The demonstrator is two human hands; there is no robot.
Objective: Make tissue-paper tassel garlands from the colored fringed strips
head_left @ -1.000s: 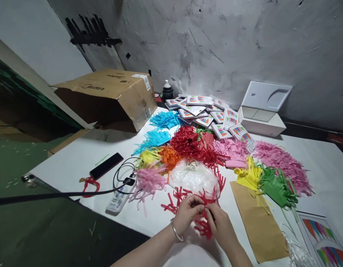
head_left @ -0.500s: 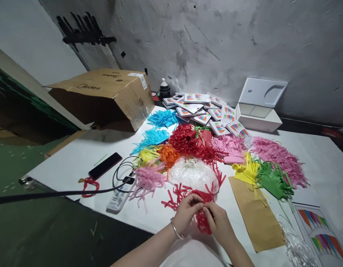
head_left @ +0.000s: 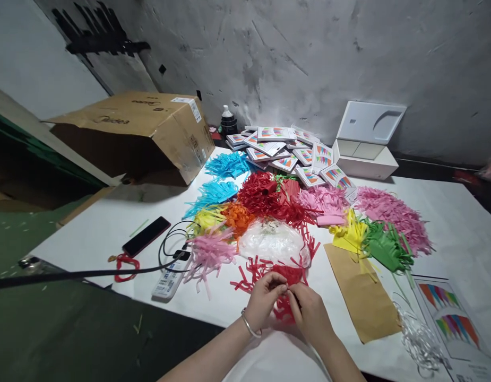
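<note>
Looking down at the white table (head_left: 86,239), we see our left hand (head_left: 264,300) and our right hand (head_left: 311,313) with their fingertips almost meeting. On each hand the thumb and the forefinger are closed together, and what is pinched between them is too small for us to tell. The red fringe (head_left: 284,310) lies directly behind and under these fingers: one part shows below them, in the gap between both hands, and other strips spread beyond the knuckles, towards the clear plastic bag (head_left: 273,244). Around our left wrist there is a silver bangle (head_left: 250,324). To the right of our right hand, apart from it, lies a brown paper sheet (head_left: 362,294), with the yellow fringe (head_left: 349,234) at its far end and the green fringe (head_left: 388,246) just beside.
</note>
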